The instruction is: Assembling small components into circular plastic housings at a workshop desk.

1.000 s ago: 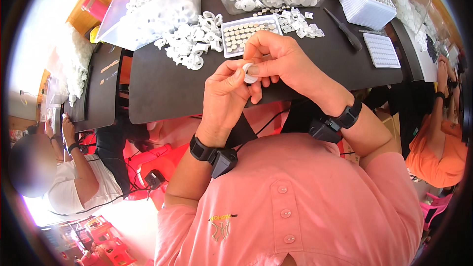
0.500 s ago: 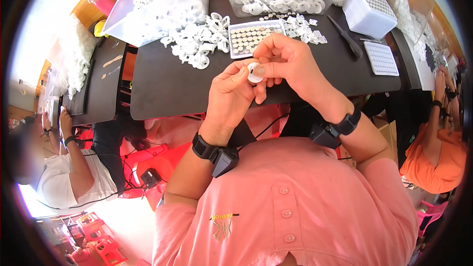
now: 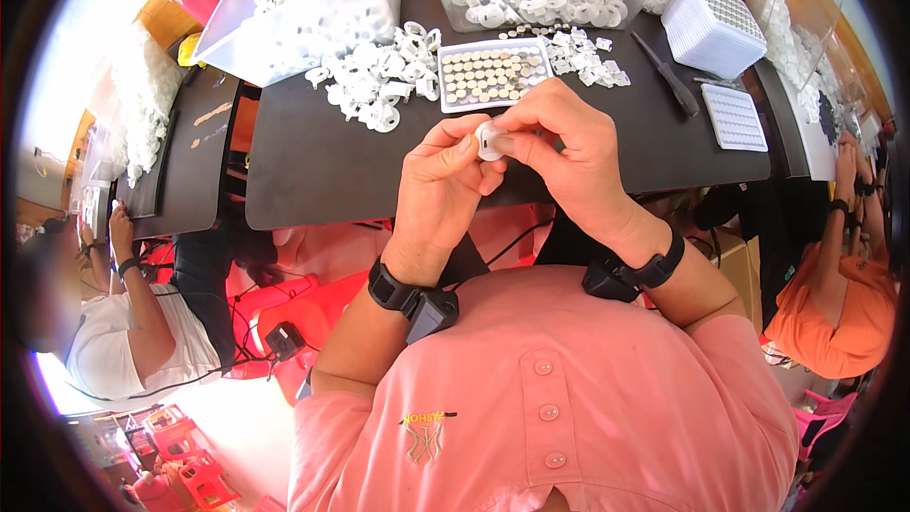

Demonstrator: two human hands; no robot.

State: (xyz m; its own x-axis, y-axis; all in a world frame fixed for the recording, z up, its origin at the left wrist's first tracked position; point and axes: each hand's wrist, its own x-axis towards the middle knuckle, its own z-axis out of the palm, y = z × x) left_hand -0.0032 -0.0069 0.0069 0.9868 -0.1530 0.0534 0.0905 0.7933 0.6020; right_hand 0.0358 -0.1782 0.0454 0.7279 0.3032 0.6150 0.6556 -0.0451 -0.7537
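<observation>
A small round white plastic part with a dark slot in its face is held up over the near edge of the dark table. My left hand pinches it from the left between thumb and fingers. From the right, my right hand has its thumb and curled index finger closed at the part's edge; whether it holds a second small piece there is hidden. Just beyond my hands is a white tray of gold and silver discs that look like button cells.
Loose white parts lie left of the tray, small white pieces right of it. Behind stand two clear bins of white parts. To the right are a dark-handled tool, stacked trays and a single tray. People sit on both sides.
My right hand has dropped slightly toward me, its fingers now curled lower beside the round part. The part has turned a little in my left fingers.
</observation>
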